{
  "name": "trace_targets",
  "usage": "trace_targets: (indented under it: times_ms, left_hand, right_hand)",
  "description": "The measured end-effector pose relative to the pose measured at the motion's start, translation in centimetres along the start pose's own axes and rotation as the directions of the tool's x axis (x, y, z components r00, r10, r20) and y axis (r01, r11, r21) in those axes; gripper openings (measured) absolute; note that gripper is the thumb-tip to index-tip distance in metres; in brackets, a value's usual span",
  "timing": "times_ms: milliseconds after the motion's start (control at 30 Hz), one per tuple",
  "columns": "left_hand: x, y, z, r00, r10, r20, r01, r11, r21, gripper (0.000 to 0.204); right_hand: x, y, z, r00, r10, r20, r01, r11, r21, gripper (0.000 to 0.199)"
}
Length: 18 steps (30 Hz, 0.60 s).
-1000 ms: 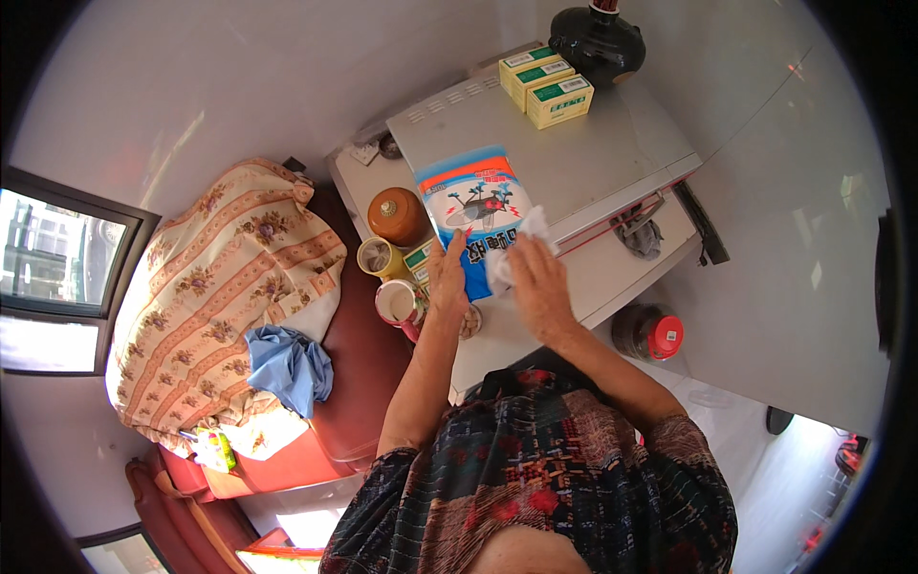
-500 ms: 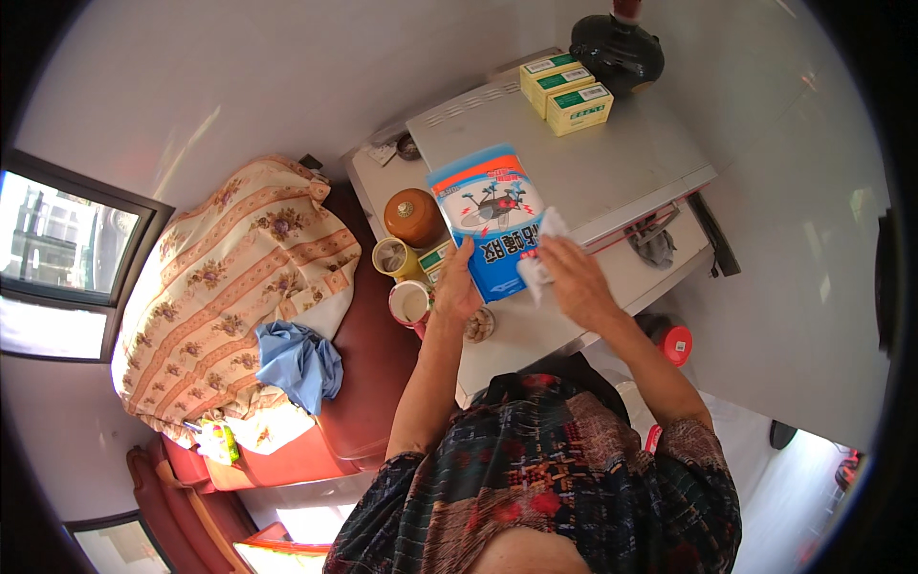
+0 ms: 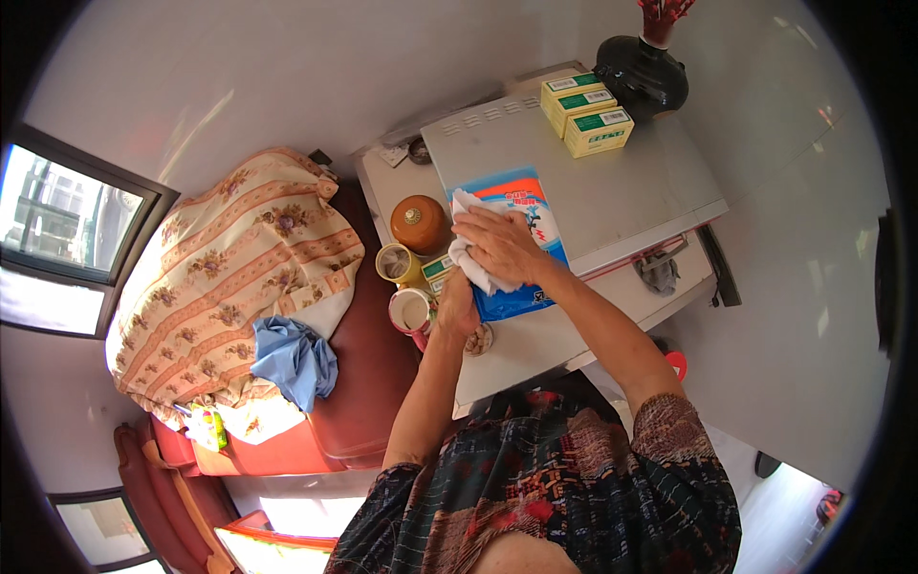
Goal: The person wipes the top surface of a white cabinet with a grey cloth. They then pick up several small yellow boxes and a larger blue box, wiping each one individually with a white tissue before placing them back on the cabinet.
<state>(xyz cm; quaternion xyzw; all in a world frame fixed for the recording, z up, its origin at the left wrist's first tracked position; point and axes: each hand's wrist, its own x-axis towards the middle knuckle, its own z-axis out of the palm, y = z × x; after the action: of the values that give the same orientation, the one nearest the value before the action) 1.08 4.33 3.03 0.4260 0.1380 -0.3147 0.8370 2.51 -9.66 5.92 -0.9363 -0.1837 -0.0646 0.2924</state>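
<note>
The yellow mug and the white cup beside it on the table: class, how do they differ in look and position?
The yellow mug is yellow outside; the white cup is pale with a pinkish base. The yellow mug stands beside the brown lidded jar; the white cup stands closer to the person, touching or almost touching the left hand. Both stand upright and open-topped on the white table.

A white cloth (image 3: pixel 470 256) is pressed onto a blue packet (image 3: pixel 521 251) by the right hand (image 3: pixel 499 245); the packet's lower edge is held by the left hand (image 3: pixel 457 308) on the surface (image 3: pixel 545 340).
</note>
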Motion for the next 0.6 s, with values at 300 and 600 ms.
trace_targets:
  times_ms: [300, 600]
  left_hand:
    - [-1.2, 0.2, 2.2, 0.998, 0.049, -0.037, -0.049, 0.999, -0.003, 0.041]
    - [-1.1, -0.4, 1.8, 0.993, 0.115, 0.014, -0.115, 0.993, -0.014, 0.038]
  right_hand:
    - [1.2, 3.0, 1.0, 0.931, 0.008, -0.364, -0.153, 0.916, -0.372, 0.035]
    - [-5.1, 2.2, -1.5, 0.886, 0.298, -0.355, -0.395, 0.886, -0.244, 0.049]
